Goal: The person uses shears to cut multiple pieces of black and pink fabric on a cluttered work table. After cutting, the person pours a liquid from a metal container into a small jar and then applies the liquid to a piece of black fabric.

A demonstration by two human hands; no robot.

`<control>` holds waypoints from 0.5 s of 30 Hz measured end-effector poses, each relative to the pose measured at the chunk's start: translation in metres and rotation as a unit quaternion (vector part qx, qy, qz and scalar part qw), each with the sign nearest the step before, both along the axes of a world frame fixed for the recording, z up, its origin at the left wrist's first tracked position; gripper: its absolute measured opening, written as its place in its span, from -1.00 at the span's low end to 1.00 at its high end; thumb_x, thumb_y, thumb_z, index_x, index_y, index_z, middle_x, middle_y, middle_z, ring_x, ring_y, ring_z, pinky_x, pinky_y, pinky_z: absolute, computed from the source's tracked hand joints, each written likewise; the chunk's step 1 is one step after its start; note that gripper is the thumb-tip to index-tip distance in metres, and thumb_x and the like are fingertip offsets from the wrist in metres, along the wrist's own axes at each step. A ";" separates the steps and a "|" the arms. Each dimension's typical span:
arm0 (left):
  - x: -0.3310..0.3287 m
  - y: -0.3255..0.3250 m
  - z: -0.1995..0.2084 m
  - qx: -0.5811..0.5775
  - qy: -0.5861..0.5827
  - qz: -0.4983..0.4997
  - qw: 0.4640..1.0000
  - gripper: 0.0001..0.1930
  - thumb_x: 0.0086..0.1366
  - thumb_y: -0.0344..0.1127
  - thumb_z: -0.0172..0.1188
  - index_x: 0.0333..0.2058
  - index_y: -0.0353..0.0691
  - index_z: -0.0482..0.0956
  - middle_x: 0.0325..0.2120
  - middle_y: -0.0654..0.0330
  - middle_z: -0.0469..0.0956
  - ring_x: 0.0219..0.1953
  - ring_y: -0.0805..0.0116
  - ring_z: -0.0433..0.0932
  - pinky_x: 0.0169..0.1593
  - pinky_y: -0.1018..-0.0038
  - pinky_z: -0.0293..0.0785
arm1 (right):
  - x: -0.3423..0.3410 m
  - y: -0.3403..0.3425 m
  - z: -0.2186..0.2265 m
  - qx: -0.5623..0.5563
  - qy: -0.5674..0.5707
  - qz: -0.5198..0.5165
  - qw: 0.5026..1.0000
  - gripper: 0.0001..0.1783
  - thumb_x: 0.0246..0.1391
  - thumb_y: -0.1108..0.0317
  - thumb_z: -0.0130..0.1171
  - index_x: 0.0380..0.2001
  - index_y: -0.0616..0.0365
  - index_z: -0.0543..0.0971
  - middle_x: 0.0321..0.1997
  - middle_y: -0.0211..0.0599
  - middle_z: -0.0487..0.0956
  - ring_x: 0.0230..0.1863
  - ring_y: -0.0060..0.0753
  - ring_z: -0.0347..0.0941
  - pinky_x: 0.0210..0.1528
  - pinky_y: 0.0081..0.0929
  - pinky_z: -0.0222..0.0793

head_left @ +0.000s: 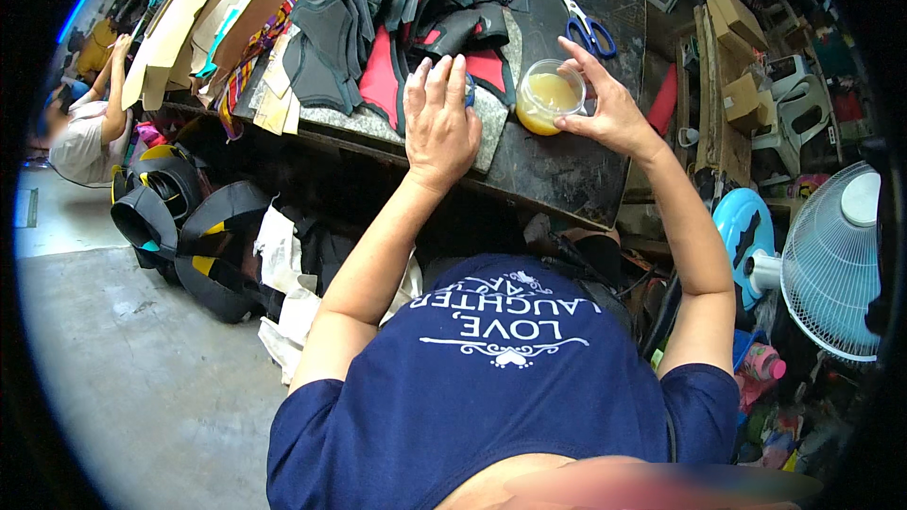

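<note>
My right hand (612,115) is closed around the side of a clear plastic cup (551,99), which is partly filled with a cloudy yellow liquid. The thumb lies near the cup's front and the forefinger reaches past its far rim. My left hand (442,123) lies palm down at the table's near edge, fingers stretched out side by side. A small blue thing (470,91) shows beside its forefinger, mostly hidden. Under and beyond this hand are black and red fabric pieces (381,80) on a speckled grey slab (489,137). Blue-handled scissors (586,26) lie beyond the cup.
The dark worktable (567,165) carries cardboard pieces (179,33) at far left. Black and yellow rolled pieces (208,227) sit on the floor below. To the right stand a fan (831,260), a wooden bench (720,94) and plastic stools (803,113). Another person (90,137) sits at far left.
</note>
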State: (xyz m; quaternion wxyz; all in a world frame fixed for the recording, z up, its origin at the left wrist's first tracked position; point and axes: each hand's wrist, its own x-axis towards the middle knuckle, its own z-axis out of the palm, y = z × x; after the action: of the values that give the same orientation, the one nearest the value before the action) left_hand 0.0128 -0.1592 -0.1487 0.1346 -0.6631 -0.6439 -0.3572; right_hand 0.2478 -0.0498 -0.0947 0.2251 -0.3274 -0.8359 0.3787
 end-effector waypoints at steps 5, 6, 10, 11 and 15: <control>-0.001 0.000 -0.003 0.006 0.004 -0.004 1.000 -0.30 -0.01 -0.42 0.10 0.21 -0.32 0.30 0.15 -0.05 0.32 0.24 -0.09 0.21 0.34 0.12 0.06 | 0.009 0.006 0.028 0.234 -0.095 0.051 0.966 -0.28 0.12 -0.28 0.05 0.22 -0.10 0.43 0.34 -0.12 0.31 0.32 -0.02 0.24 0.34 -0.12 0.14; -0.001 0.000 -0.003 0.008 0.004 -0.003 1.000 -0.30 -0.02 -0.42 0.10 0.21 -0.32 0.30 0.15 -0.05 0.31 0.24 -0.09 0.21 0.34 0.12 0.05 | 0.008 0.007 0.031 0.260 -0.130 0.052 0.955 -0.30 0.17 -0.37 -0.16 0.05 -0.11 0.59 0.35 -0.12 0.31 0.38 0.05 0.13 0.39 -0.08 0.03; -0.002 0.000 -0.003 0.010 -0.004 0.004 1.000 -0.30 -0.04 -0.44 0.08 0.20 -0.30 0.32 0.16 -0.06 0.30 0.26 -0.08 0.19 0.36 0.13 0.04 | -0.011 0.000 0.028 0.453 -0.218 0.110 0.857 -0.32 0.18 -0.37 -0.23 -0.08 -0.17 0.67 0.40 -0.15 0.24 0.44 0.02 0.02 0.41 0.10 -0.15; -0.002 -0.001 -0.002 0.009 -0.010 0.008 1.000 -0.30 -0.04 -0.44 0.08 0.19 -0.30 0.32 0.16 -0.06 0.30 0.26 -0.08 0.19 0.36 0.13 0.04 | -0.019 -0.004 0.027 0.466 -0.237 0.106 0.846 -0.31 0.17 -0.37 -0.24 -0.19 -0.13 0.70 0.41 -0.18 0.21 0.45 0.00 0.01 0.38 0.19 -0.15; -0.002 -0.003 0.001 0.022 -0.020 0.006 1.000 -0.33 0.02 -0.38 0.14 0.20 -0.29 0.32 0.15 -0.07 0.30 0.26 -0.10 0.19 0.35 0.12 0.06 | -0.033 -0.013 0.051 0.360 -0.352 0.116 0.856 -0.35 0.17 -0.30 -0.15 -0.40 0.00 0.70 0.37 -0.18 0.27 0.44 0.00 0.02 0.39 0.20 -0.16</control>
State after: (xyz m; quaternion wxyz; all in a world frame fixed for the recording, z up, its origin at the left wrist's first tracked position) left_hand 0.0110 -0.1626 -0.1475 0.1385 -0.6490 -0.6420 -0.3839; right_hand 0.2149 -0.0630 -0.0437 -0.0273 -0.2349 -0.9694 -0.0660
